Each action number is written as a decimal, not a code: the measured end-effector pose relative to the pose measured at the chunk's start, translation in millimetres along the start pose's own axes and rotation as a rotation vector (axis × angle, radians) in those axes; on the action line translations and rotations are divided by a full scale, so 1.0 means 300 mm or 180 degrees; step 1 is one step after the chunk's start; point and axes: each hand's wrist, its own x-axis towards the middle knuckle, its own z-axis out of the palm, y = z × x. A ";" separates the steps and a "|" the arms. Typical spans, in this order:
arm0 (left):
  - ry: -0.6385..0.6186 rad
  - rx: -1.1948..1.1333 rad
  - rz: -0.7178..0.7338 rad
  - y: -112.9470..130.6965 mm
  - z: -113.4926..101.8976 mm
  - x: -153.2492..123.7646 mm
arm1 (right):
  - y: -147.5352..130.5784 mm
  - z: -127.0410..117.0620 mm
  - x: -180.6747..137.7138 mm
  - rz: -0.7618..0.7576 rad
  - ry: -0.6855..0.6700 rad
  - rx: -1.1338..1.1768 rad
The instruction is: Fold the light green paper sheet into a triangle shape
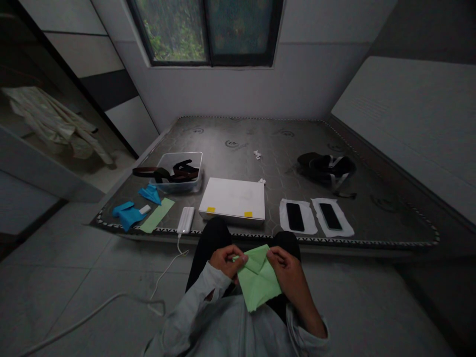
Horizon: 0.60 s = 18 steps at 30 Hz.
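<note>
A light green sheet of paper, creased and partly folded, is held above my lap. My left hand pinches its upper left corner between thumb and fingers. At the upper right edge, my right hand grips the paper the same way. Fold lines cross its upper part, where a flap lies over the rest. Just beyond my knees a white box with two yellow tabs lies flat on the mattress. To its left, a white power bank has a cable plugged in.
On the mattress stand a clear bin with belts and a dark bag. Two phones lie on white cloths. Blue folded paper and a green strip are at left. A white cable crosses the floor.
</note>
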 end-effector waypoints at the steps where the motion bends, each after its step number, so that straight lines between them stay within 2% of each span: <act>1: 0.0122 0.0027 0.0013 -0.005 0.004 0.003 | 0.000 0.000 -0.001 -0.0046 -0.0031 -0.0049; 6: 0.0410 0.0386 0.0282 -0.017 0.009 0.003 | 0.005 0.006 -0.003 -0.0057 -0.0376 -0.0400; 10: 0.0286 0.0414 0.0279 -0.013 0.013 0.000 | 0.010 0.014 0.001 -0.0113 -0.0195 -0.0818; 18: -0.0033 -0.0519 -0.0121 -0.026 0.028 0.004 | 0.019 0.007 -0.009 0.0059 -0.0092 -0.0206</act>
